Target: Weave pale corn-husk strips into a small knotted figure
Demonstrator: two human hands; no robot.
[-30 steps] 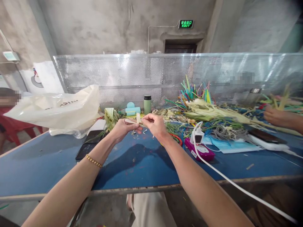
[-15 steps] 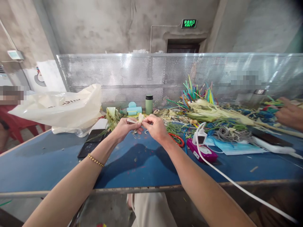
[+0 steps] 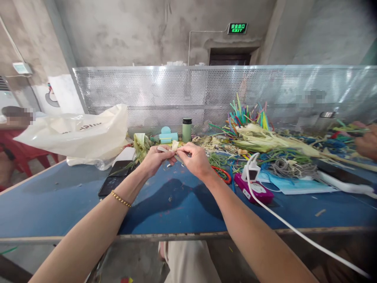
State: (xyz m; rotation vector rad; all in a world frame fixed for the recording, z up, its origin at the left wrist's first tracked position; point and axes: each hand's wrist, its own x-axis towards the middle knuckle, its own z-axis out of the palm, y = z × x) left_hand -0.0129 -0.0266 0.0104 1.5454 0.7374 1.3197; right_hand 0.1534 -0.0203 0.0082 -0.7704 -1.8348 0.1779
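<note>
Above the blue table [image 3: 165, 208], my left hand [image 3: 156, 159] and my right hand [image 3: 193, 157] meet, fingertips nearly touching. Both are closed in a pinch on a small piece of pale, cream-coloured husk [image 3: 175, 144], whose upper end stands up between them. A pale flat strip [image 3: 162, 149] pokes out by my left thumb. How the pieces join is hidden by my fingers. Left of my hands is a bundle of dried green-yellow husk [image 3: 141, 146]. Behind them stands a green bottle [image 3: 186, 130] with a black lid.
Nearby on the left are a dark phone [image 3: 113, 184] and a large plastic bag [image 3: 79, 133]. To the right lie corn husks [image 3: 265, 139], grey cord [image 3: 284, 167], a purple power strip [image 3: 256, 191] and a white cable [image 3: 282, 222]. Another person's hand [image 3: 366, 143] is at far right.
The view has shifted slightly. My hands remain together on the husk, with small finger movements; the pale strip by my left thumb sits at a different angle. The other person's hand moved right.
</note>
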